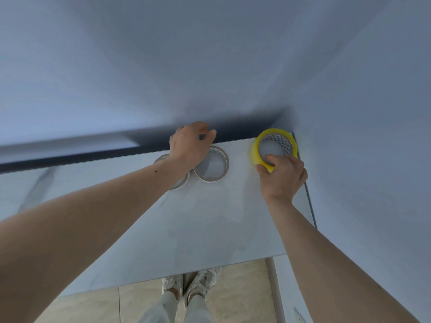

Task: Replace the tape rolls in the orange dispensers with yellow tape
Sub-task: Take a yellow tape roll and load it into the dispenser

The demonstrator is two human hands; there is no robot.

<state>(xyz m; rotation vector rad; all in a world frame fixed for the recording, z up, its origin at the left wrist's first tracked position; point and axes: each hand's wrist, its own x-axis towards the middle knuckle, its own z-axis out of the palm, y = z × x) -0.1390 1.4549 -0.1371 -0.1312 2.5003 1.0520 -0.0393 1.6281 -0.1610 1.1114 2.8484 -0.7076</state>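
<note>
Your left hand (190,145) hides most of one near-empty roll (180,183). Your right fingers (271,159) cover the yellow roll's (258,145) near rim. Both forearms run off frame.

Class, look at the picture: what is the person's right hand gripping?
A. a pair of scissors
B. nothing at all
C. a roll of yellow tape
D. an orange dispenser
C: the right hand pinches the near rim of the yellow tape roll, thumb inside its core, at the table's far right corner.
</note>
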